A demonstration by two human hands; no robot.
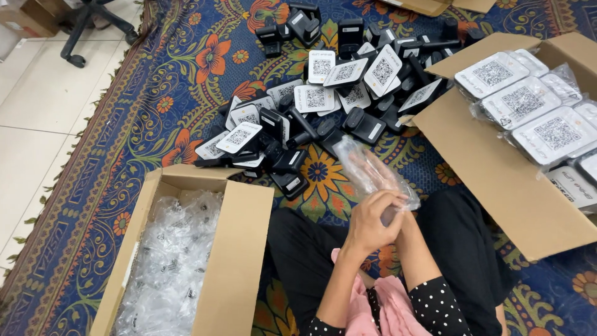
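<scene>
A clear plastic bag [368, 169] is held up over my lap by both hands. My left hand [368, 223] is in front and closes around the bag's lower end. My right hand [398, 210] sits behind it, mostly hidden, also gripping the bag. What the bag contains cannot be made out. Just beyond the bag lies a heap of small black devices with white square code labels [323, 93] on the patterned rug.
An open cardboard box [239, 249] at my left holds several small clear bags. Another open box [497, 168] at the right holds white labelled devices in plastic wrap. A blue floral rug [155, 112] covers the floor; tiles and a chair base [81, 37] lie far left.
</scene>
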